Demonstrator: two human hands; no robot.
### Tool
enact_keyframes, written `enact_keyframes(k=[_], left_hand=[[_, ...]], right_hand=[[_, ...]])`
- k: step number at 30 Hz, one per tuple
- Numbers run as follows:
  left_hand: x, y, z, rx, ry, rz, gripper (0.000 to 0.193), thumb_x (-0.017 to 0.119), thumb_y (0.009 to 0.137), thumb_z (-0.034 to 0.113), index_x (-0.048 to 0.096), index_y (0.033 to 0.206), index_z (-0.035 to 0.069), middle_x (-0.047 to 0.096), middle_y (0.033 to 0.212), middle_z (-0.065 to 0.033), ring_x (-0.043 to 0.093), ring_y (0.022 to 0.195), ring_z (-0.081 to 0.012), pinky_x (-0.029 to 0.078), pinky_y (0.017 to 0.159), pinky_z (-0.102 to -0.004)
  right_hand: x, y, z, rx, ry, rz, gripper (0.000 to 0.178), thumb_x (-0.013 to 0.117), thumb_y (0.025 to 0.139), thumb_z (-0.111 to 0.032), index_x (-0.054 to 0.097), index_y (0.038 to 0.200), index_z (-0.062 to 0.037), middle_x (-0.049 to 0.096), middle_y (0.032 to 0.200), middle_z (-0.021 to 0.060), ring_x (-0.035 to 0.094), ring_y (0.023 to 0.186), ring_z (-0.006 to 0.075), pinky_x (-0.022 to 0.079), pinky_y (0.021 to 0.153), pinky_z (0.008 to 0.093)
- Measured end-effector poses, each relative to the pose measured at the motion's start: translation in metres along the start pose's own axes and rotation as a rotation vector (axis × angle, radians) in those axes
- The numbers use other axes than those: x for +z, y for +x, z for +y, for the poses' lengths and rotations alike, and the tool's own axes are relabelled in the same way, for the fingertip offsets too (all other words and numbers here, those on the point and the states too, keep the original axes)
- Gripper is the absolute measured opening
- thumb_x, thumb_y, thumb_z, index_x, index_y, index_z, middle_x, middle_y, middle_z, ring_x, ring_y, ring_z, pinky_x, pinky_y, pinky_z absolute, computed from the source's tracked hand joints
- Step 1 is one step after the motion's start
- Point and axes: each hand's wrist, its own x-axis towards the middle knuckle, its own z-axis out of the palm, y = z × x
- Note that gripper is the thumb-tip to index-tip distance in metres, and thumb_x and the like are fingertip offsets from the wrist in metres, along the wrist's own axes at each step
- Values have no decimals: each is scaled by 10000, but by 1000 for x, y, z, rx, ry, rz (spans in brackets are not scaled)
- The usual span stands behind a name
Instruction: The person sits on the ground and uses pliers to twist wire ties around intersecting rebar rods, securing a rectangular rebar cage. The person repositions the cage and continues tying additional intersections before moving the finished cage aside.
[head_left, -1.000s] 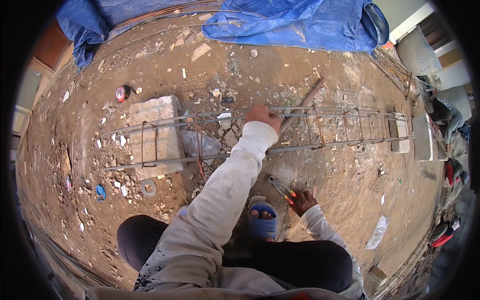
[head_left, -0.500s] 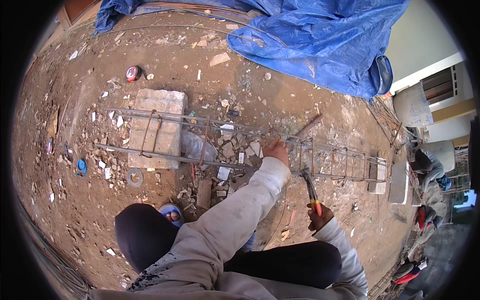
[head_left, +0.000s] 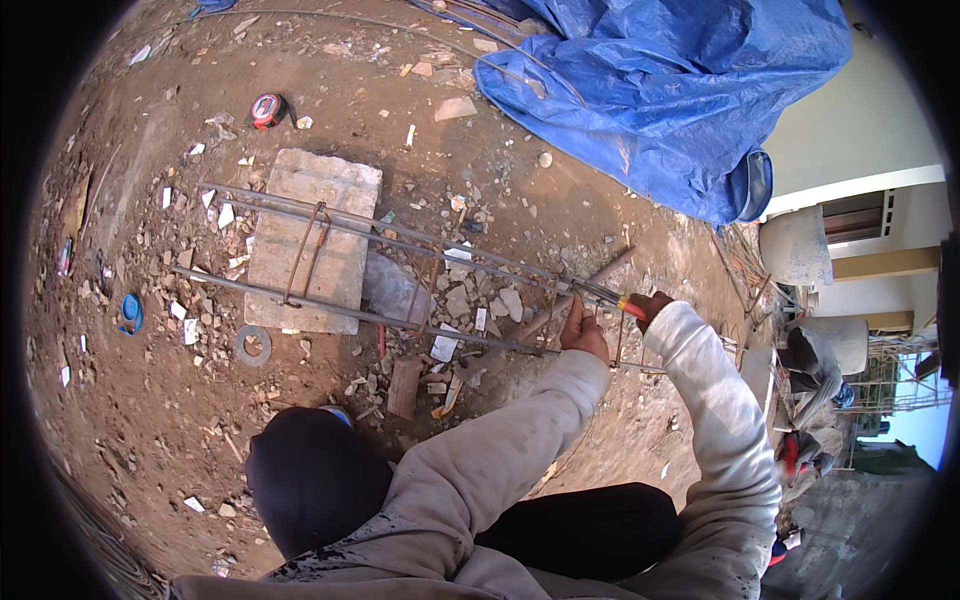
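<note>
A long cage of steel reinforcing bars (head_left: 215,280) with bent stirrups runs across the ground before me. My right hand (head_left: 653,308) is closed round the red and yellow handles of a pair of pincers (head_left: 603,293). Their jaws meet the cage's far bar beside a stirrup. Just below them, my left hand (head_left: 586,334) has its thumb and fingers pinched together at the bars. Whatever those fingertips grip is too small to make out. The cage's left part lies over a pale concrete slab (head_left: 320,180).
A red and black tape measure (head_left: 268,111) lies at the far left. Blue tarpaulin (head_left: 680,80) covers the back right. Near the slab are a grey ring (head_left: 253,346) and rubble (head_left: 458,302). Another person (head_left: 815,365) bends over at the right.
The pincers have moved up and left from the near bar to the far bar. My left hand has shifted slightly right and nearer, and the view has shifted too.
</note>
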Motion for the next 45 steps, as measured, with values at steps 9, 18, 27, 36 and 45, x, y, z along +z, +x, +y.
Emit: enact_keyframes(k=[9,18,27,36,45], left_hand=[[9,-2,-11,35,-74,-27,503,410,919,29,347,1406,139,331,641,81,272,534,-25,264,470,-200],[24,14,19,-475,254,-253,524,555,809,599,606,980,107,576,799,-19,511,658,-155,437,601,-311],[62,22,7,-701,-427,100,460,653,777,529,459,750,113,416,607,1,414,518,-168,404,514,-300],[56,27,2,-808,-176,125,351,560,857,441,482,786,107,402,617,-29,397,509,-164,355,442,-320],[-7,11,-8,-445,650,-114,304,666,784,326,557,847,49,613,773,-117,592,675,-186,496,556,-376]], right_hand=[[-21,-23,-18,104,-178,32,290,580,790,-205,519,1043,-76,564,970,178,608,869,393,492,757,458],[-3,-36,-34,262,8,-127,291,637,776,-310,608,873,-36,639,824,226,633,801,368,499,690,440],[18,-64,-37,255,22,49,360,615,748,-255,486,979,-11,623,857,238,621,796,416,504,678,456],[36,-56,-35,310,234,119,466,662,698,-377,525,1007,-57,642,849,233,623,819,405,504,695,449],[80,-57,-19,324,1147,-418,288,631,783,-169,601,1028,-20,664,924,168,654,859,259,503,712,365]])
